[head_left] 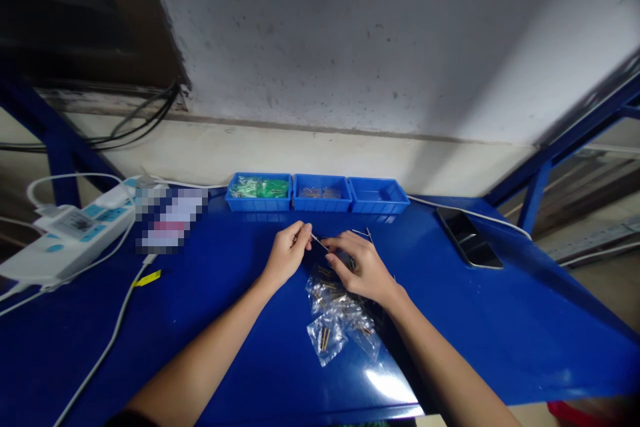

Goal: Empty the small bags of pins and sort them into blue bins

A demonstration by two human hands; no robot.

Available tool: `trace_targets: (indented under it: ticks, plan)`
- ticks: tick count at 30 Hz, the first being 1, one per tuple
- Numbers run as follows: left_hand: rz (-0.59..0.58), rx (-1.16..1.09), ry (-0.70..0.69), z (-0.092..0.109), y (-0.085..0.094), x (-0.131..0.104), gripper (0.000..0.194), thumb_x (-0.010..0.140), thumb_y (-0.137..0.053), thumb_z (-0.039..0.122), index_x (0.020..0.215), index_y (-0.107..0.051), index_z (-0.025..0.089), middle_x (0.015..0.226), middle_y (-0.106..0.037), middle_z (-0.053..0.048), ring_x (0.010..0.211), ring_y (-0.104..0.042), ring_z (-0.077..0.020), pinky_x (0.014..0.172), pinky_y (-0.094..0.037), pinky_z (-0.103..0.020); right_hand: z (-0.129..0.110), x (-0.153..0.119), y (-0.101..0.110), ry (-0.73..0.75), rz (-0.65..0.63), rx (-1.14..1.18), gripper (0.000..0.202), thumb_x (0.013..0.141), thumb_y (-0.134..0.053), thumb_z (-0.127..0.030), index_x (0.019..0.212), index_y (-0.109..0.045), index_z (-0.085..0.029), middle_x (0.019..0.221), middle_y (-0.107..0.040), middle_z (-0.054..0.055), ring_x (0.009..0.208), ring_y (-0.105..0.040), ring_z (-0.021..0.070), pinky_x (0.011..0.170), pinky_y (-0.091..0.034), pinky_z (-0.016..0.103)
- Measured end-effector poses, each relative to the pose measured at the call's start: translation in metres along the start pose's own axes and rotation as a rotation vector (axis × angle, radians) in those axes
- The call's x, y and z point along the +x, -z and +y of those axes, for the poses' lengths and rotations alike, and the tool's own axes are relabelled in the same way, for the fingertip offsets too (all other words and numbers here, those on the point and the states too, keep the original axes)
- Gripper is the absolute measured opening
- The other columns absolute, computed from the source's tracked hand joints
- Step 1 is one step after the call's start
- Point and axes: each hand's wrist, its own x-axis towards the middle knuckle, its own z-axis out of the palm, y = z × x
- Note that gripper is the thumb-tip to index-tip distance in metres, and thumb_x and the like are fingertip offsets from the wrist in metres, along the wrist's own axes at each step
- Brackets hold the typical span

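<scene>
A thin metal rod (320, 243) spans the gap between my two hands, slanting down to the right. My left hand (291, 250) pinches its upper end between thumb and fingers. At the lower end, my right hand (361, 267) is closed with thumb and fingertips on the rod. Below my right hand lies a pile of small clear plastic bags (345, 307) holding short brassy, dark pieces. One clear bag (326, 339) lies at the front of the pile. Just beyond my right hand are a few more thin metal rods (369, 235), partly hidden.
Three blue bins stand along the wall: one with green and clear bags (260, 188), one with small clear bags (320, 193), one at right (379, 193). A phone (470, 238) lies right on the blue table (240, 353). A power strip (70, 240) and white cable (117, 327) occupy the left.
</scene>
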Motion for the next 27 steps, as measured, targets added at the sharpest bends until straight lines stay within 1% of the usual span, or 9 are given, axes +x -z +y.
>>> trace_targets:
  ticks: [3, 6, 8, 11, 19, 24, 27]
  plan:
    - [0.000, -0.014, 0.011, -0.002, 0.000, 0.001, 0.037, 0.089, -0.041, 0.044, 0.064, -0.048, 0.018, 0.055, -0.049, 0.002, 0.055, -0.048, -0.0114, 0.057, -0.037, -0.023, 0.000, 0.000, -0.001, 0.002, 0.000, 0.069, 0.029, 0.085, -0.052, -0.017, 0.113, -0.058, -0.022, 0.100, -0.067, 0.006, 0.091, -0.063, 0.0197, 0.080, -0.050, 0.036]
    - [-0.019, -0.024, 0.020, -0.003, 0.000, 0.001, 0.038, 0.089, -0.041, 0.044, 0.064, -0.048, 0.018, 0.056, -0.049, 0.002, 0.055, -0.047, -0.0113, 0.056, -0.037, -0.023, -0.002, -0.001, -0.002, -0.008, -0.015, 0.135, 0.029, 0.086, -0.051, -0.017, 0.114, -0.058, -0.023, 0.110, -0.067, 0.006, 0.102, -0.063, 0.0200, 0.088, -0.051, 0.037]
    - [-0.036, -0.035, 0.027, -0.003, 0.000, 0.001, 0.038, 0.089, -0.041, 0.045, 0.063, -0.047, 0.017, 0.056, -0.048, 0.003, 0.055, -0.047, -0.0111, 0.055, -0.036, -0.022, -0.003, 0.000, -0.002, 0.000, -0.033, 0.172, 0.028, 0.087, -0.050, -0.016, 0.112, -0.059, -0.023, 0.110, -0.067, 0.005, 0.107, -0.061, 0.0194, 0.091, -0.050, 0.037]
    - [-0.060, -0.052, 0.019, -0.004, 0.000, 0.001, 0.038, 0.088, -0.043, 0.044, 0.062, -0.046, 0.017, 0.057, -0.047, 0.003, 0.055, -0.045, -0.0104, 0.055, -0.035, -0.022, -0.005, 0.000, -0.003, 0.009, -0.045, 0.201, 0.028, 0.087, -0.051, -0.015, 0.112, -0.061, -0.024, 0.110, -0.067, 0.004, 0.110, -0.060, 0.0184, 0.094, -0.050, 0.036]
    - [-0.074, -0.038, 0.020, -0.004, 0.002, 0.002, 0.037, 0.088, -0.043, 0.044, 0.062, -0.047, 0.017, 0.057, -0.048, 0.003, 0.054, -0.045, -0.0106, 0.054, -0.035, -0.022, 0.006, -0.002, -0.010, 0.002, 0.008, 0.225, 0.025, 0.086, -0.048, -0.010, 0.101, -0.064, -0.021, 0.104, -0.070, 0.005, 0.110, -0.059, 0.0200, 0.090, -0.053, 0.036]
    - [-0.084, -0.028, 0.017, -0.003, 0.002, 0.001, 0.038, 0.088, -0.042, 0.044, 0.063, -0.048, 0.017, 0.056, -0.049, 0.003, 0.055, -0.047, -0.0111, 0.056, -0.036, -0.023, 0.011, -0.002, -0.010, -0.010, 0.007, 0.260, 0.024, 0.089, -0.046, -0.013, 0.102, -0.064, -0.022, 0.105, -0.069, 0.005, 0.112, -0.058, 0.0193, 0.091, -0.052, 0.035]
    - [-0.097, -0.021, 0.030, -0.004, 0.001, 0.002, 0.039, 0.089, -0.041, 0.045, 0.062, -0.048, 0.017, 0.056, -0.049, 0.003, 0.053, -0.045, -0.0106, 0.055, -0.035, -0.023, 0.009, -0.001, -0.008, -0.019, 0.047, 0.215, 0.024, 0.089, -0.046, -0.014, 0.105, -0.062, -0.022, 0.105, -0.069, 0.005, 0.110, -0.059, 0.0188, 0.092, -0.051, 0.035]
